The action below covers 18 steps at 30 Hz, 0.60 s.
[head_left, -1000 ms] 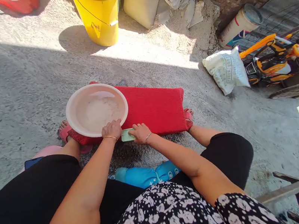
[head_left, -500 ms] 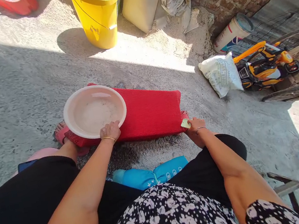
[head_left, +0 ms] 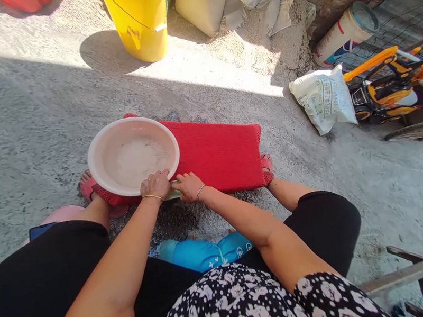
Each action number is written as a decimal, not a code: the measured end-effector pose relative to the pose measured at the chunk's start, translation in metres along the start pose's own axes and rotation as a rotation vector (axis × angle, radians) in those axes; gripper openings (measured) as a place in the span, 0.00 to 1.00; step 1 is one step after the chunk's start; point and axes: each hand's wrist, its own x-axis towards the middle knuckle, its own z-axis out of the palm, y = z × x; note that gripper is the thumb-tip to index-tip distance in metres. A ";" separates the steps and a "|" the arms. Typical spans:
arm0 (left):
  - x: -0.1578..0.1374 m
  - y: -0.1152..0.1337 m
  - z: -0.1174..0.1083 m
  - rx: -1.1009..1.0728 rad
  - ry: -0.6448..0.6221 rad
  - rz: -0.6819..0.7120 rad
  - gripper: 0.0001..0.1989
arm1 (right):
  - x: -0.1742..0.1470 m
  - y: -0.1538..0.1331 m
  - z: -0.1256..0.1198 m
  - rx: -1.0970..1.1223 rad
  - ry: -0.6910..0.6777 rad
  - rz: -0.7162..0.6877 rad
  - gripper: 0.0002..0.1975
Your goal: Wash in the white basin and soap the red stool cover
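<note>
A pale pink basin [head_left: 131,144] stands on the left part of a red ribbed cloth [head_left: 216,152], which lies over a long, flat support. My left hand [head_left: 155,185] is closed on the basin's near rim. Right beside it, my right hand [head_left: 187,186] holds a small, flat, pale green bar [head_left: 175,190] at the near edge of the cloth. Fingers cover most of the bar, so its exact kind is unclear. The basin's inside looks whitish, with specks.
A yellow bucket [head_left: 142,25] and sacks stand at the far side. A white printed sack [head_left: 325,100] and an orange toy digger [head_left: 396,83] are at right. A blue bundle [head_left: 198,253] lies between my legs. A wooden frame [head_left: 406,275] stands lower right.
My right hand has moved left with the pale green bar, from the cloth's right end to beside the basin. My left hand stays on the rim. The view has shifted slightly.
</note>
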 end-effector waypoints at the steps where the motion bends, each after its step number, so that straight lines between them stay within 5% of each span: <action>1: 0.000 0.000 -0.001 -0.001 -0.001 0.000 0.23 | 0.002 0.006 0.001 0.010 0.011 0.015 0.23; 5: -0.002 0.003 -0.003 -0.022 -0.005 -0.017 0.25 | -0.036 0.069 0.011 0.056 -0.014 0.203 0.24; 11: -0.002 0.002 -0.004 -0.027 -0.008 -0.011 0.26 | -0.179 0.175 0.030 0.046 -0.178 0.710 0.26; 15: -0.001 0.001 -0.003 -0.040 0.003 0.005 0.26 | -0.239 0.199 0.028 -0.033 -0.305 1.013 0.22; 18: -0.001 0.000 -0.002 -0.047 0.012 0.008 0.26 | -0.228 0.187 0.018 -0.074 -0.245 1.004 0.21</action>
